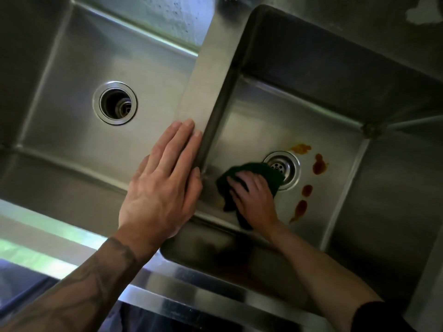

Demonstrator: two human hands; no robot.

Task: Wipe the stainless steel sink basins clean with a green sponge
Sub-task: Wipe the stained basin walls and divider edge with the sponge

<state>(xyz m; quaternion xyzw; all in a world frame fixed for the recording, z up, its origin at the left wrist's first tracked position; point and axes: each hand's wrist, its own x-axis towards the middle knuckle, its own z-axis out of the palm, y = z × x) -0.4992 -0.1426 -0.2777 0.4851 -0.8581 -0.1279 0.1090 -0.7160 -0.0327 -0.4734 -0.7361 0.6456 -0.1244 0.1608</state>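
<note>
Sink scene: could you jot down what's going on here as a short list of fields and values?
left hand: flat on the divider between the basins, holding nothing
right hand: pressing the green sponge on the right basin floor
sponge position: beside the right drain, overlapping its rim
stains: orange-brown blotches right of that drain, unwiped
left basin: no visible stains, open drain
</note>
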